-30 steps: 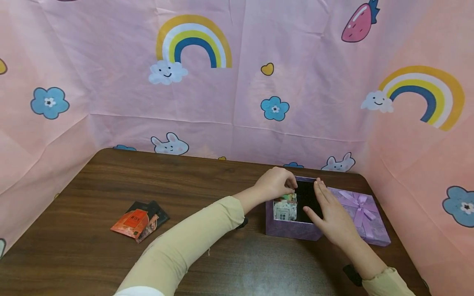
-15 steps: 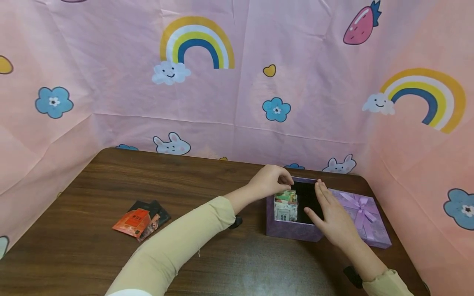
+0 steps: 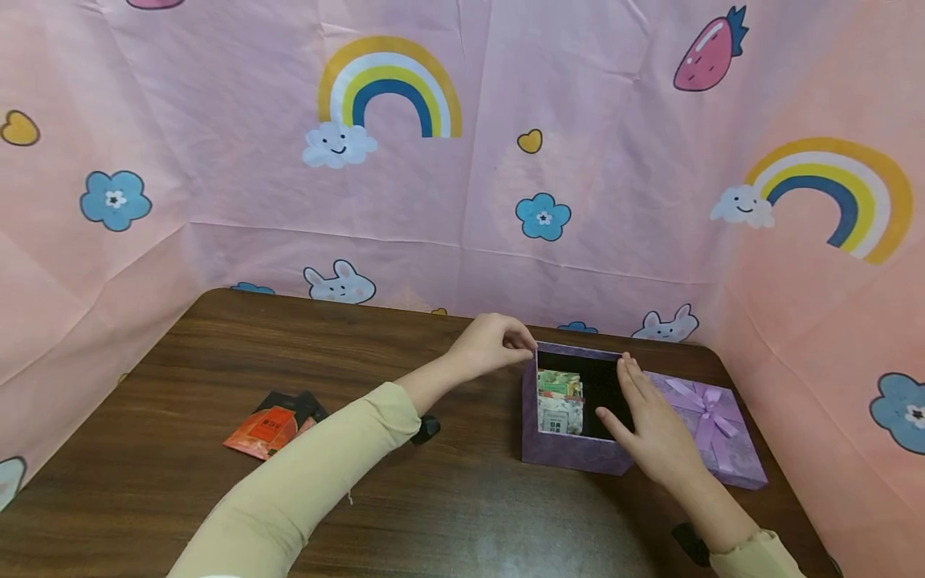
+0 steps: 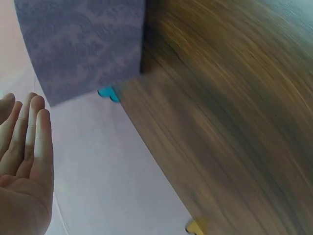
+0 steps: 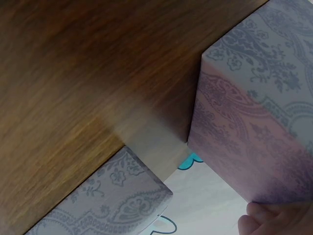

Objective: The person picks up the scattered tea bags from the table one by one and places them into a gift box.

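A purple patterned gift box point(image 3: 574, 453) stands uncovered at the right of the table, its inside black. Several small packets point(image 3: 560, 401), green and white ones among them, line the left side within it. My left hand point(image 3: 491, 345) is just outside the box's left rim, fingers extended and holding nothing; in the left wrist view, the left hand point(image 4: 24, 166) shows a bare palm near the box wall point(image 4: 88, 49). My right hand point(image 3: 654, 425) rests on the right rim with straight fingers. Its fingertips point(image 5: 279, 218) touch the box in the right wrist view.
The purple lid point(image 3: 723, 433) with a ribbon bow lies right of the box. Orange and black sachets point(image 3: 270, 425) lie on the left of the wooden table point(image 3: 448, 506), partly behind the left sleeve. A printed cloth point(image 3: 462, 177) hangs behind.
My left hand has withdrawn leftward from the packets inside the box to beyond its left rim. The packets stay in the box. My right hand stays on the right rim.
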Demonstrator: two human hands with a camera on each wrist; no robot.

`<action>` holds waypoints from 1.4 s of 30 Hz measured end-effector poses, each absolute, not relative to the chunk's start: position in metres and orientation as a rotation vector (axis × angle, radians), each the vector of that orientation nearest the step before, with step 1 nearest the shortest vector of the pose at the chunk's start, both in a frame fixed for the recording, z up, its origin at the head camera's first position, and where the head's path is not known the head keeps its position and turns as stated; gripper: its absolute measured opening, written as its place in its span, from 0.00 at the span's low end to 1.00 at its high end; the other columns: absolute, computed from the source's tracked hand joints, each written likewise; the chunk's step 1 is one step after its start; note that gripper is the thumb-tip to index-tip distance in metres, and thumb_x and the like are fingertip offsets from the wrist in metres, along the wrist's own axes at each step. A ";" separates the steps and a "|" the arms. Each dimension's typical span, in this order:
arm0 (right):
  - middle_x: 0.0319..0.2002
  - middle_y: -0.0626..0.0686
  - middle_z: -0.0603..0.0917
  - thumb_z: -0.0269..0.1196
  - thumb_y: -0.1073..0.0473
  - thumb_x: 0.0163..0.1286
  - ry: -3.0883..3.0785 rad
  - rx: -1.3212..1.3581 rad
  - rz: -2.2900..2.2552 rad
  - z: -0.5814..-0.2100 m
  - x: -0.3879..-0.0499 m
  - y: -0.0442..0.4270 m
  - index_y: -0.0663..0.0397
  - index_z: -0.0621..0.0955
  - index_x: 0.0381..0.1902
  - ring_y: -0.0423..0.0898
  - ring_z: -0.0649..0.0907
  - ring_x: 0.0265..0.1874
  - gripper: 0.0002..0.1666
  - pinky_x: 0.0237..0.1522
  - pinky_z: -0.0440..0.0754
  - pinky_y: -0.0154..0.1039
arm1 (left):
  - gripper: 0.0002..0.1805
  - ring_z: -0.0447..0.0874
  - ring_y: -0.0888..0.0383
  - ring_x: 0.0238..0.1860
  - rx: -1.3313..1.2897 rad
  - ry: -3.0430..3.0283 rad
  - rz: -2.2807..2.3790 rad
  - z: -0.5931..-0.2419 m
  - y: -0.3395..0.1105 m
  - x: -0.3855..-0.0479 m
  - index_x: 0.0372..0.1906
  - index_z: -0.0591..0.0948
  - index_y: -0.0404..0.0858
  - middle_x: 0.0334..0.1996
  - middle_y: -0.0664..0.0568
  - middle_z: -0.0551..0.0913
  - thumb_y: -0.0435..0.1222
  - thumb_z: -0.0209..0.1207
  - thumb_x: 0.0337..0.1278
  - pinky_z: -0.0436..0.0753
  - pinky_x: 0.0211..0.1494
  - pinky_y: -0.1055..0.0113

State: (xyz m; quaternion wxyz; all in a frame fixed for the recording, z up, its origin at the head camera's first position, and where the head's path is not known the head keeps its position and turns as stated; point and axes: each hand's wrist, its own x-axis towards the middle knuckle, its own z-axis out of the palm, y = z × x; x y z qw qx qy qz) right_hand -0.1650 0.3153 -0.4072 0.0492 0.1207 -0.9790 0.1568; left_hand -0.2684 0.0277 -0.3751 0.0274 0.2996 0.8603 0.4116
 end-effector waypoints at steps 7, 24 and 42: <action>0.86 0.64 0.51 0.60 0.41 0.80 -2.976 0.373 0.474 -0.407 -0.165 0.314 0.63 0.51 0.86 0.69 0.57 0.83 0.53 0.78 0.60 0.72 | 0.08 0.91 0.53 0.46 0.844 2.729 1.283 -0.379 -0.012 -0.270 0.48 0.92 0.38 0.45 0.49 0.93 0.34 0.70 0.68 0.87 0.50 0.64; 0.86 0.65 0.52 0.60 0.41 0.80 -2.978 0.372 0.495 -0.409 -0.163 0.314 0.63 0.51 0.86 0.69 0.58 0.83 0.53 0.77 0.61 0.72 | 0.06 0.91 0.50 0.43 0.518 2.878 1.298 -0.392 -0.123 -0.250 0.46 0.91 0.38 0.42 0.45 0.93 0.34 0.70 0.68 0.88 0.50 0.54; 0.86 0.65 0.51 0.60 0.41 0.81 -2.976 0.378 0.484 -0.406 -0.164 0.315 0.64 0.51 0.86 0.69 0.57 0.83 0.52 0.78 0.60 0.72 | 0.12 0.93 0.48 0.47 0.301 2.948 1.205 -0.392 -0.204 -0.219 0.51 0.90 0.37 0.47 0.43 0.93 0.39 0.69 0.70 0.88 0.45 0.62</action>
